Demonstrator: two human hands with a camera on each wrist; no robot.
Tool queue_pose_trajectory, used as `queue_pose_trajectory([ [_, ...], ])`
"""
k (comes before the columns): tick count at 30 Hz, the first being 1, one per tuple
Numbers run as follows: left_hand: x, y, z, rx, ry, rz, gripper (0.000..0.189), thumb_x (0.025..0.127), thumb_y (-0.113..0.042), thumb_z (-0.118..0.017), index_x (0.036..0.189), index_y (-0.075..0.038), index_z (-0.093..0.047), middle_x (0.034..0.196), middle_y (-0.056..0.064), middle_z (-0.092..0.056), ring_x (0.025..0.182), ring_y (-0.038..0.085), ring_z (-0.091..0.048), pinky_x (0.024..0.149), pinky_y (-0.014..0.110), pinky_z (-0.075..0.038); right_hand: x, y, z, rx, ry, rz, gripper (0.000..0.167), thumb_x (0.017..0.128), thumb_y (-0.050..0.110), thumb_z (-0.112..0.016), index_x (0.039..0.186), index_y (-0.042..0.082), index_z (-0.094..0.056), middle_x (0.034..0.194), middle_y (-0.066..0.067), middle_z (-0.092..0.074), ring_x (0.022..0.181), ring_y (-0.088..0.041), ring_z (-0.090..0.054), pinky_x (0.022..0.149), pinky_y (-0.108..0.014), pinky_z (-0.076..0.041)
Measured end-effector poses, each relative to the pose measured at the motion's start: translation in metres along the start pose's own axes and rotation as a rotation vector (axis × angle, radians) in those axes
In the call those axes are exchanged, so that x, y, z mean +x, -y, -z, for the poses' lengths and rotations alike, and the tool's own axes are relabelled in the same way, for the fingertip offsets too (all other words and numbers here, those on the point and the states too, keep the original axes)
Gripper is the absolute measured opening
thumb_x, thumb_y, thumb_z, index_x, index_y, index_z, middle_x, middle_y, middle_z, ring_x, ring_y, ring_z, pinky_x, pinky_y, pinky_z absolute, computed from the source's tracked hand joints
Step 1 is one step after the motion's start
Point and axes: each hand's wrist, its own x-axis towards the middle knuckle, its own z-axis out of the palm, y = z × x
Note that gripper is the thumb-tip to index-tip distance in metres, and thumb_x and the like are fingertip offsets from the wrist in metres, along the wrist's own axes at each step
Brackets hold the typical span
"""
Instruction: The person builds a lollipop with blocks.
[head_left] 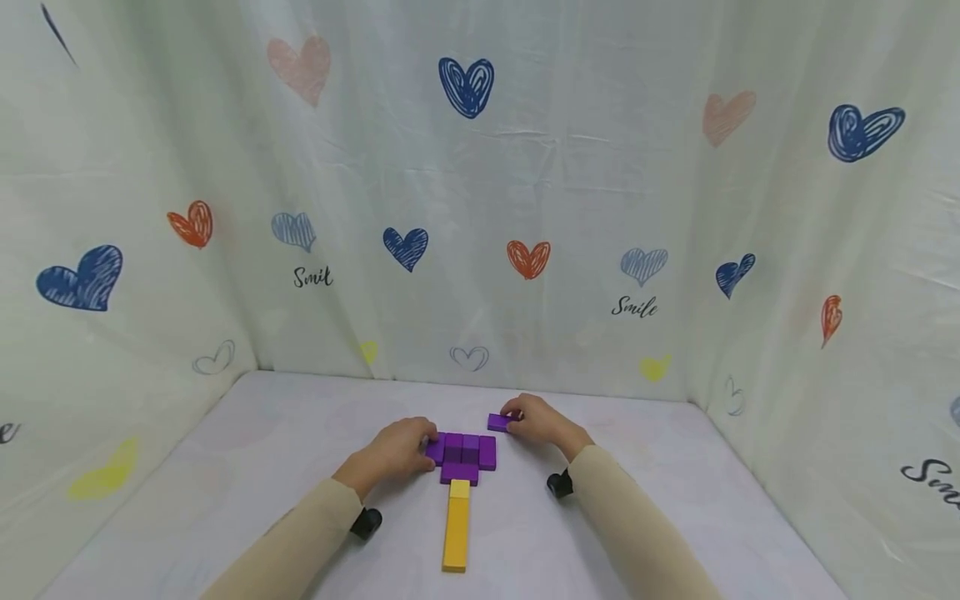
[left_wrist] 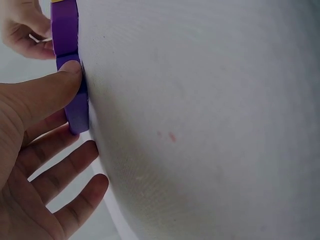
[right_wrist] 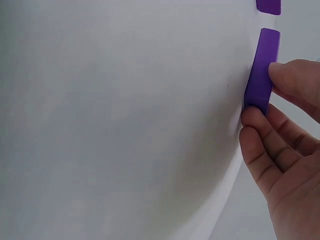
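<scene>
On the white table stands a close-set cluster of purple blocks: several upright side by side, with a flat purple block across their near side. My left hand grips the leftmost purple block, thumb on its near side and the other fingers beyond it. Behind the cluster and slightly to its right, my right hand pinches a separate purple block between thumb and fingers, close to the table surface. A gap separates that block from the cluster.
A long yellow block runs from the cluster toward me, a short lighter yellow piece at its far end. Behind and along both sides hangs a white curtain printed with hearts. Black wrist cameras sit under both sleeves.
</scene>
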Motion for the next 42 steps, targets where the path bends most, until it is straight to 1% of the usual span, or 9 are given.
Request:
queue_pose_trajectory([
  [4,0.001,0.0,0.002,0.002,-0.004,0.002,0.035,0.077,-0.021,-0.081,0.107,-0.012,-0.066,0.108,0.004,-0.064,0.102,0.024,-0.059,0.094,0.045,-0.047,0.008,0.006,0.0,0.009,0.017,-0.025,0.025,0.087,0.01,-0.067,0.112,0.01,-0.069,0.096,0.001,-0.062,0.089,-0.016,-0.054,0.083,-0.035,-0.049],
  [7,0.001,0.0,0.003,-0.004,-0.002,0.006,0.035,0.077,-0.021,-0.081,0.107,-0.012,-0.066,0.108,0.004,-0.064,0.102,0.024,-0.059,0.094,0.045,-0.048,0.014,0.011,-0.001,0.037,0.039,-0.071,0.025,0.088,0.014,-0.067,0.113,0.014,-0.068,0.097,0.003,-0.061,0.088,-0.015,-0.054,0.082,-0.033,-0.049],
  [16,0.002,0.0,0.003,0.002,0.009,0.02,0.036,0.077,-0.021,-0.081,0.108,-0.011,-0.066,0.11,0.005,-0.064,0.104,0.024,-0.058,0.096,0.045,-0.046,0.025,0.026,-0.005,0.132,0.081,-0.101,0.022,0.089,0.015,-0.067,0.111,0.015,-0.069,0.097,0.002,-0.062,0.085,-0.017,-0.055,0.077,-0.031,-0.051],
  [21,0.002,-0.001,0.003,0.005,0.016,0.028,0.037,0.077,-0.022,-0.08,0.109,-0.011,-0.065,0.11,0.005,-0.064,0.103,0.023,-0.058,0.096,0.044,-0.046,0.027,0.034,-0.008,0.17,0.105,-0.086,0.021,0.09,0.013,-0.065,0.111,0.015,-0.07,0.097,0.002,-0.064,0.086,-0.016,-0.057,0.079,-0.032,-0.052],
  [26,0.003,0.001,0.001,0.011,0.017,0.013,0.038,0.077,-0.024,-0.08,0.11,-0.01,-0.065,0.111,0.006,-0.064,0.106,0.025,-0.058,0.097,0.044,-0.046,0.028,0.04,-0.012,0.199,0.129,-0.068,0.02,0.09,0.013,-0.065,0.11,0.015,-0.07,0.097,0.003,-0.065,0.087,-0.015,-0.058,0.083,-0.034,-0.051],
  [34,0.003,0.001,0.001,0.014,0.008,-0.006,0.037,0.076,-0.022,-0.081,0.107,-0.009,-0.065,0.108,0.006,-0.064,0.102,0.024,-0.059,0.095,0.044,-0.046,0.029,0.047,-0.017,0.178,0.138,-0.011,0.02,0.091,0.013,-0.063,0.11,0.015,-0.071,0.096,0.003,-0.066,0.086,-0.013,-0.058,0.077,-0.029,-0.052],
  [37,0.004,0.0,0.001,0.013,0.013,0.002,0.038,0.076,-0.023,-0.081,0.108,-0.009,-0.065,0.109,0.006,-0.064,0.103,0.024,-0.058,0.096,0.044,-0.046,0.028,0.05,-0.017,0.166,0.137,0.009,0.021,0.091,0.012,-0.063,0.11,0.014,-0.071,0.096,0.003,-0.066,0.086,-0.012,-0.058,0.077,-0.028,-0.051],
  [42,0.003,-0.001,0.002,0.012,0.021,0.012,0.038,0.077,-0.023,-0.081,0.109,-0.009,-0.065,0.109,0.005,-0.064,0.103,0.024,-0.058,0.096,0.044,-0.046,0.027,0.053,-0.018,0.147,0.128,0.016,0.02,0.091,0.012,-0.064,0.11,0.014,-0.071,0.095,0.003,-0.065,0.086,-0.012,-0.057,0.078,-0.029,-0.051],
])
